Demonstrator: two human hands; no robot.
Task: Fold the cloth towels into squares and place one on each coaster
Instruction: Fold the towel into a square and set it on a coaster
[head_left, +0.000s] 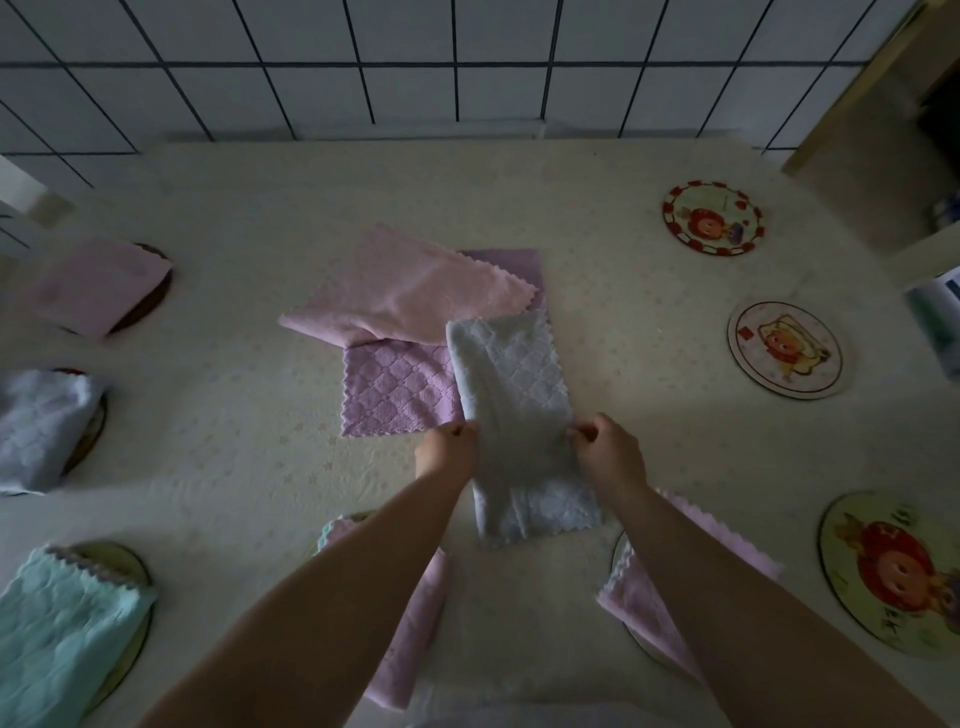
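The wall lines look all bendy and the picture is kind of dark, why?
In the head view, the wide-angle lens bows the tiled wall grid lines; the light is dim, brightest on the tablecloth right of centre, darker toward the arms; edges look soft, so the teal towel is a bit blurred, while the pale blue towel between both hands shows its quilted pattern.

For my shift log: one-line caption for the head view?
Both hands pinch a pale blue towel mid-fold; three coasters lie bare.
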